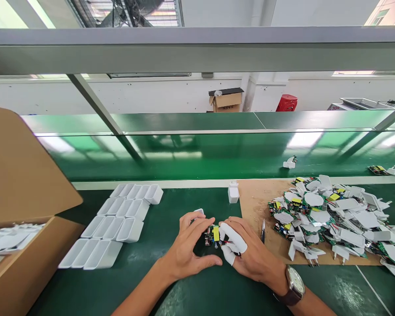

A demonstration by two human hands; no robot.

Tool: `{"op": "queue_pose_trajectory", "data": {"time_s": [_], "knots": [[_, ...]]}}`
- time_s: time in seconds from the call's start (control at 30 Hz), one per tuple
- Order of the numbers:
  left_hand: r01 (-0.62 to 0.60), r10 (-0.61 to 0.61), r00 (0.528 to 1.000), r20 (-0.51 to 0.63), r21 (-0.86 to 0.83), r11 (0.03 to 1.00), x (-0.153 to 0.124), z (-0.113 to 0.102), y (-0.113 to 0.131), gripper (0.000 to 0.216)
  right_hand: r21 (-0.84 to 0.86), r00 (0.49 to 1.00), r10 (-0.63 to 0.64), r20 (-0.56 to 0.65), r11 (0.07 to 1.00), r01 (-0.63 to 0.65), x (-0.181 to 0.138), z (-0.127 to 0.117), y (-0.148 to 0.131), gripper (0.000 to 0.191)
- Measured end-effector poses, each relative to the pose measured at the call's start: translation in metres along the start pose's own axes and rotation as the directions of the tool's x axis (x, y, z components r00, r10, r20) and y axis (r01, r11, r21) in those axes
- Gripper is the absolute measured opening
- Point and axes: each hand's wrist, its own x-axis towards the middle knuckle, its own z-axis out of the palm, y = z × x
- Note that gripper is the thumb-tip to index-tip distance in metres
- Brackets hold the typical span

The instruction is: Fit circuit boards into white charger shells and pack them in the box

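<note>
Both forearms come in from the bottom edge, hands meeting at lower centre. Left hand: fingers arched forward, thumb stretched to the right below them, gap between wide. Can't tell if its fingertips touch the circuit board. Right hand: white covers on thumb and index, both closed on the right end of that board, by the wires. Board sits between the hands, yellow block facing up. Watch on right wrist.

Text: print on the small carton at upper centre, too small to read. Possible "30" on the pale item at upper right. Watch dial unreadable.

Around: white cases in stepped rows left of the hands, open sides up. One separate case stands above the right hand. White piece partly hidden behind the left fingers. Tweezers just right of the right hand, on a brown sheet. Big heap of boards and plugs fills the right side. Large open cardboard box at lower left, white parts inside. Grey beam crosses the top, cutting the background view.
</note>
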Motion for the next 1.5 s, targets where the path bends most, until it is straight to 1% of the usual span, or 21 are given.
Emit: {"op": "queue_pose_trajectory", "data": {"time_s": [0.13, 0.2, 0.3, 0.37, 0.43, 0.53, 0.57, 0.63, 0.73, 0.83, 0.9, 0.93, 1.0, 1.1, 1.17, 1.23, 1.27, 1.33, 1.4, 1.43, 1.5], "knots": [[0.000, 0.000, 0.999, 0.032, -0.013, 1.000, 0.000, 0.000, 0.000, 0.087, 0.063, 1.000, 0.025, 0.016, 0.998, -0.026, -0.003, 0.001, -0.001, 0.072], [0.018, -0.017, 0.999, 0.038, -0.015, 1.000, 0.000, -0.002, -0.002, 0.097, 0.086, 0.999, 0.047, 0.001, 0.995, -0.047, -0.006, 0.003, 0.001, 0.072], [0.153, -0.153, 0.988, 0.011, -0.001, 0.988, -0.002, -0.007, -0.010, 0.121, 0.046, 0.991, 0.106, -0.080, 0.994, -0.103, -0.010, 0.006, 0.007, 0.070], [0.288, -0.288, 0.958, 0.014, -0.013, 0.958, -0.003, -0.009, -0.017, 0.129, -0.011, 0.980, 0.162, -0.117, 0.986, -0.164, -0.011, 0.006, 0.012, 0.070], [0.399, -0.397, 0.916, 0.056, -0.054, 0.915, -0.005, -0.007, -0.023, 0.126, -0.052, 0.970, 0.212, -0.122, 0.974, -0.219, -0.012, 0.006, 0.015, 0.069], [0.499, -0.475, 0.864, 0.166, -0.169, 0.850, -0.008, -0.001, -0.028, 0.101, -0.056, 0.965, 0.229, -0.129, 0.970, -0.238, -0.011, 0.006, 0.016, 0.066], [0.514, -0.477, 0.856, 0.202, -0.215, 0.831, -0.008, 0.002, -0.028, 0.093, -0.048, 0.964, 0.229, -0.136, 0.970, -0.238, -0.011, 0.006, 0.015, 0.066], [0.508, -0.443, 0.858, 0.260, -0.302, 0.807, -0.009, 0.006, -0.026, 0.087, -0.023, 0.963, 0.228, -0.145, 0.972, -0.233, -0.011, 0.007, 0.013, 0.066], [0.462, -0.389, 0.884, 0.260, -0.353, 0.814, -0.008, 0.010, -0.023, 0.086, 0.004, 0.962, 0.221, -0.160, 0.975, -0.224, -0.011, 0.008, 0.010, 0.067], [0.466, -0.437, 0.884, 0.164, -0.232, 0.854, -0.006, 0.011, -0.022, 0.089, 0.010, 0.960, 0.218, -0.178, 0.976, -0.220, -0.012, 0.008, 0.010, 0.066], [0.485, -0.470, 0.873, 0.128, -0.153, 0.861, -0.004, 0.009, -0.022, 0.103, 0.012, 0.956, 0.225, -0.188, 0.974, -0.226, -0.013, 0.009, 0.011, 0.066], [0.487, -0.470, 0.872, 0.137, -0.143, 0.862, -0.004, 0.008, -0.022, 0.110, 0.012, 0.954, 0.231, -0.191, 0.972, -0.233, -0.013, 0.009, 0.011, 0.066], [0.473, -0.444, 0.877, 0.182, -0.167, 0.865, -0.003, 0.004, -0.021, 0.112, 0.009, 0.949, 0.247, -0.195, 0.968, -0.250, -0.013, 0.009, 0.011, 0.067], [0.463, -0.417, 0.881, 0.225, -0.222, 0.858, -0.003, -0.004, -0.021, 0.097, 0.009, 0.943, 0.269, -0.197, 0.962, -0.272, -0.012, 0.008, 0.011, 0.066], [0.470, -0.407, 0.874, 0.264, -0.251, 0.846, -0.002, -0.009, -0.021, 0.105, 0.009, 0.941, 0.273, -0.198, 0.961, -0.277, -0.012, 0.007, 0.011, 0.065], [0.460, -0.353, 0.865, 0.355, -0.287, 0.840, 0.001, -0.015, -0.020, 0.117, 0.002, 0.941, 0.268, -0.207, 0.962, -0.274, -0.011, 0.007, 0.010, 0.065], [0.450, -0.307, 0.856, 0.416, -0.306, 0.839, 0.003, -0.018, -0.019, 0.116, -0.002, 0.940, 0.265, -0.215, 0.962, -0.272, -0.011, 0.007, 0.010, 0.065], [0.439, -0.221, 0.817, 0.533, -0.327, 0.837, 0.006, -0.021, -0.017, 0.095, -0.001, 0.936, 0.272, -0.226, 0.960, -0.279, -0.012, 0.008, 0.011, 0.064], [0.441, -0.202, 0.791, 0.578, -0.308, 0.843, 0.009, -0.021, -0.013, 0.073, 0.013, 0.929, 0.302, -0.214, 0.952, -0.306, -0.012, 0.009, 0.011, 0.062], [0.441, -0.230, 0.801, 0.553, -0.283, 0.852, 0.009, -0.018, -0.012, 0.066, 0.023, 0.926, 0.317, -0.206, 0.947, -0.319, -0.012, 0.009, 0.011, 0.061], [0.418, -0.304, 0.858, 0.414, -0.220, 0.881, 0.007, -0.011, -0.013, 0.062, 0.042, 0.921, 0.326, -0.214, 0.945, -0.324, -0.013, 0.009, 0.010, 0.060]]}}
